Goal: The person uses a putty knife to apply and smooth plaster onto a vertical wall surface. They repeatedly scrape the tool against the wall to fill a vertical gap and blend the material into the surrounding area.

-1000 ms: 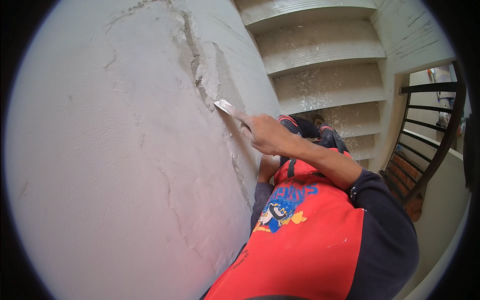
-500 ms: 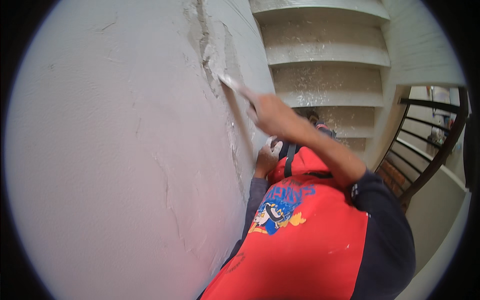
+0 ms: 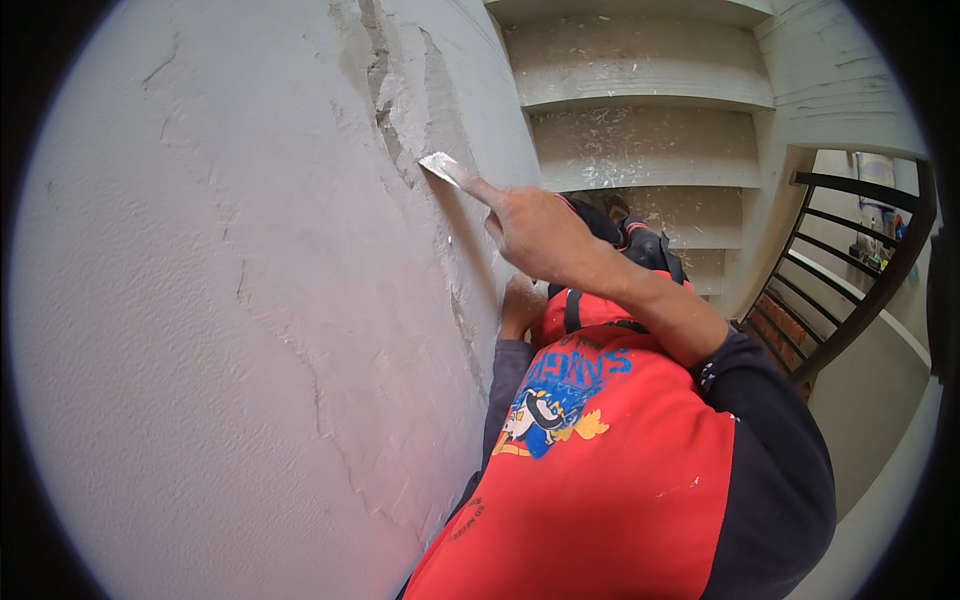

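My right hand [image 3: 548,235] is closed around the handle of a putty knife [image 3: 441,168], with the index finger stretched along it toward the blade. The pale, white-smeared blade meets the wall [image 3: 200,330] beside a long, rough crack [image 3: 383,115] where the plaster is broken away. Below my right wrist, close to the wall, is my left hand [image 3: 520,303]; its fingers are hidden, so its grip does not show.
Dusty stairs [image 3: 640,140] strewn with white flakes rise beyond my hands. A dark metal railing [image 3: 865,215] stands at the right, with a brick patch [image 3: 778,328] behind it. Thinner cracks [image 3: 318,390] run down the wall at the left.
The view has shifted slightly. The putty knife stays in my right hand at the crack, its blade now sharper to see. My left hand's white-dusted fingers have gone out of sight.
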The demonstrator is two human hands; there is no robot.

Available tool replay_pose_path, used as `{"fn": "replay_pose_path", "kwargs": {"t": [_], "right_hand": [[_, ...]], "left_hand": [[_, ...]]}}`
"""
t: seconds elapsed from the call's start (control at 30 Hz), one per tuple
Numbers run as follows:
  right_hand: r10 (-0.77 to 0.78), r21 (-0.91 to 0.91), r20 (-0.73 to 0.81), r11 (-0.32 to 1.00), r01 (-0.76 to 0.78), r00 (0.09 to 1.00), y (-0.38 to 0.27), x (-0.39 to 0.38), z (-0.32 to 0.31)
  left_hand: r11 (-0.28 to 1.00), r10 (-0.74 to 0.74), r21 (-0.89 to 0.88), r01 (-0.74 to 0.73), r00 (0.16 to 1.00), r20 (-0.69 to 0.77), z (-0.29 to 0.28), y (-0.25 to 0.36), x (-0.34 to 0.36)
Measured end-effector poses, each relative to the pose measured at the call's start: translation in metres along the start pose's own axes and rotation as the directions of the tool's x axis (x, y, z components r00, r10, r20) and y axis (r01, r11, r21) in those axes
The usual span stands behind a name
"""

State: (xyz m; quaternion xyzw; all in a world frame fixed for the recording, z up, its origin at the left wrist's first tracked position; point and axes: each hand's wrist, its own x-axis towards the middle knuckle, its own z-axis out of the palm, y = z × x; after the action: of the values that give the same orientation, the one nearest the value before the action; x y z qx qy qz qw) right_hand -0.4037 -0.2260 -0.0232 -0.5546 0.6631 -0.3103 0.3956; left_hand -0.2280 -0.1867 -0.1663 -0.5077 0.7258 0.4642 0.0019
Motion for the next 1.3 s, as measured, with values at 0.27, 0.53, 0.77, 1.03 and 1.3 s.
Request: {"fn": "replay_pose_path", "kwargs": {"t": [0.27,0.53,0.77,1.03,1.3], "right_hand": [[0.023,0.168,-0.089,0.986,-0.008,0.996,-0.012,0.006,0.005],[0.012,0.084,-0.068,0.996,-0.006,0.998,-0.016,-0.002,0.002],[0.028,0.083,-0.025,0.996,-0.025,0.999,-0.022,0.000,0.000],[0.001,0.067,-0.063,0.998,0.003,0.998,-0.025,0.010,-0.004],[0.056,0.048,0.022,0.997,-0.057,0.998,-0.031,0.006,-0.013]], "left_hand": [[1.000,0.003,0.000,-0.003,1.000,-0.005,-0.002,0.001,-0.004],[0.969,0.247,0.049,-0.243,0.962,-0.115,0.005,-0.015,-0.011],[0.972,0.236,0.026,-0.235,0.962,-0.134,0.006,-0.014,-0.010],[0.987,0.140,-0.070,-0.145,0.988,-0.067,0.002,0.000,-0.008],[0.993,0.068,-0.097,-0.074,0.995,-0.067,-0.001,0.012,-0.012]]}}
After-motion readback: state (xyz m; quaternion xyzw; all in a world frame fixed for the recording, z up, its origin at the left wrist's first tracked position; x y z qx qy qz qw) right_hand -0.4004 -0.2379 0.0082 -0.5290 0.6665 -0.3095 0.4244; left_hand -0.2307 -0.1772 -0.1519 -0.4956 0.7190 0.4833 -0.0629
